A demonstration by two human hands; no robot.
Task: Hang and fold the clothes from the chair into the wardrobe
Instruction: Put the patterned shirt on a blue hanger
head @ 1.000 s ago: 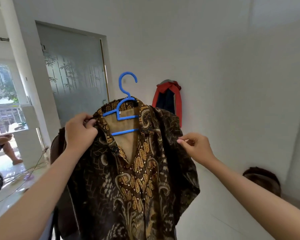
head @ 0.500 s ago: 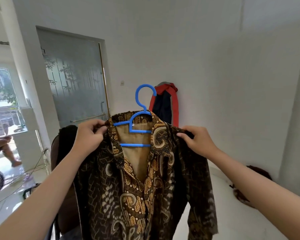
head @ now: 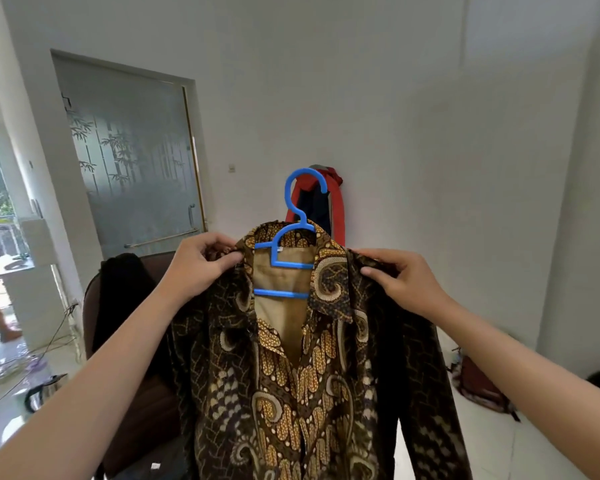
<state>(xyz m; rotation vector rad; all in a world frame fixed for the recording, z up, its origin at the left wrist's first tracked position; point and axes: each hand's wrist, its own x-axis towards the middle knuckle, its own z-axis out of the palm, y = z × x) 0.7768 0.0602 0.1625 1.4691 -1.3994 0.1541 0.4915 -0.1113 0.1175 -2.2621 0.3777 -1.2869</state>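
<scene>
Seat both shoulders of the batik shirt (head: 291,375) evenly on the blue hanger (head: 284,258) — collar centred — before carrying it to the wardrobe. The left hand (head: 201,265) pinches the left shoulder seam; the right hand (head: 402,282) grips the right shoulder, held up before the chair (head: 129,306).

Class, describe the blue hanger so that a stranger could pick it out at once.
Start at the brown and gold patterned batik shirt held up in mid-frame. Inside its open collar sits the bright blue plastic hanger. Its hook rises above the collar, the only blue thing there.
</scene>
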